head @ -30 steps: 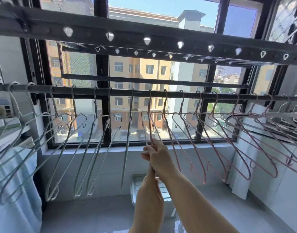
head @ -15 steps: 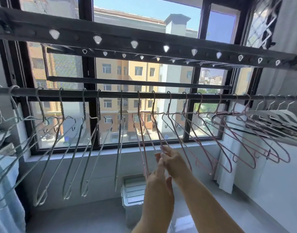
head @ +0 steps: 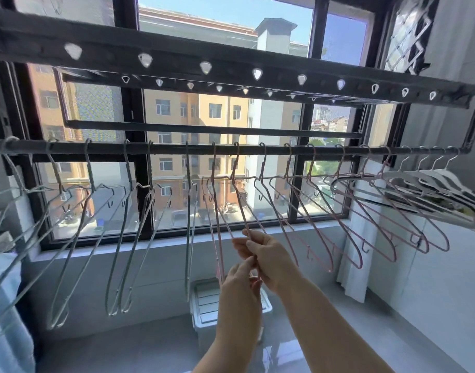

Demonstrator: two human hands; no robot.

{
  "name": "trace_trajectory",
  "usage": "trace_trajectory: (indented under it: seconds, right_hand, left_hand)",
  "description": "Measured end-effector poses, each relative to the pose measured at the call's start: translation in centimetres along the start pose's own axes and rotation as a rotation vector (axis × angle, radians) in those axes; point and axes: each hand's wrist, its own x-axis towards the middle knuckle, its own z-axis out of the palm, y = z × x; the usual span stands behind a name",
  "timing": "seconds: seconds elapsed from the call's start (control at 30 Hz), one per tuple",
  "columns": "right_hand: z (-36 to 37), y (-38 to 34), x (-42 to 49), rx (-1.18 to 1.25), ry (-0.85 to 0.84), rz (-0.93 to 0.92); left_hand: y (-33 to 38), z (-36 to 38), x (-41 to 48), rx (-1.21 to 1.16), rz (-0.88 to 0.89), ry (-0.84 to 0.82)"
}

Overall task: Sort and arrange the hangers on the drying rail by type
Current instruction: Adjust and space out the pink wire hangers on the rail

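A dark drying rail (head: 166, 149) runs across the window. Several silver wire hangers (head: 128, 238) hang on its left half, several pink wire hangers (head: 338, 222) on its right half, and several white plastic hangers (head: 441, 184) at the far right. My right hand (head: 266, 258) pinches the lower arm of a pink hanger (head: 241, 208) that hangs near the rail's middle. My left hand (head: 241, 281) is just below it, its fingers pinching the same hanger's lower end. A second pink hanger (head: 216, 224) hangs right beside it on the left.
A perforated upper bar (head: 231, 63) and a thinner bar (head: 204, 129) run above the rail. A grey lidded bin (head: 204, 300) stands on the floor under my hands. A blue towel (head: 4, 319) hangs at the left, a white curtain (head: 357, 254) at the right.
Both hands have dropped down the pink hanger toward its lower end and shifted a little right. The view has swung left and up.
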Motion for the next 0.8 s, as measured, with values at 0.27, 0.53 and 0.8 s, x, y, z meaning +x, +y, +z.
trace_trajectory:
  seconds: [0.27,0.53,0.8]
  right_hand:
    - [1.0,0.1,0.1,-0.005,0.006,-0.026]
    - [1.0,0.5,-0.1,-0.005,0.035,-0.038]
    - [1.1,-0.3,-1.9,-0.425,0.091,-0.142]
  left_hand:
    - [0.0,-0.6,0.3,-0.032,0.009,0.013]
    - [-0.1,-0.7,0.1,-0.04,0.024,0.003]
    - [0.2,-0.8,-0.4,-0.093,0.01,0.009]
